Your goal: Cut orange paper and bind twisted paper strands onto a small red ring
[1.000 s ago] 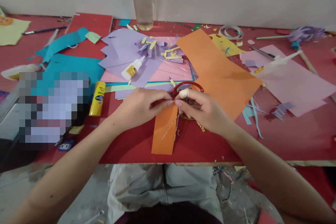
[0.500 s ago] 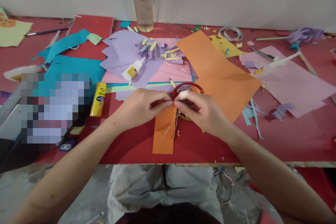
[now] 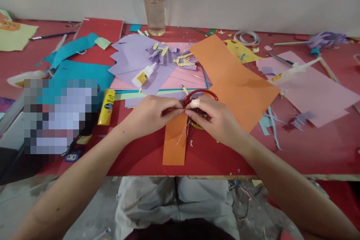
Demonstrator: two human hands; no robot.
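Observation:
My left hand (image 3: pixel 150 118) is closed, thumb and forefinger pinching the upper end of an orange paper strip (image 3: pixel 174 144). My right hand (image 3: pixel 215 120), with a white bandage (image 3: pixel 195 103) on one finger, pinches at the same spot, fingertips almost meeting the left ones. Thin silvery strands (image 3: pixel 183 135) hang from between the fingers in front of the strip. Exactly how strip and strands sit in the pinch is hidden. Behind the fingers lie scissors with a red handle (image 3: pixel 206 91), partly covered by my right hand.
A large orange sheet (image 3: pixel 239 82) lies right of centre. A glue stick (image 3: pixel 107 108), a small glue bottle (image 3: pixel 143 76) and purple paper (image 3: pixel 135 52) are to the left and behind. Nearby stand a bottle of liquid (image 3: pixel 155 15), a pixelated device (image 3: pixel 62 116) and pink paper (image 3: pixel 312 82).
Both hands keep their pinch and have barely moved. The orange strip has shifted very slightly to the left, and the silvery strands hang a little differently.

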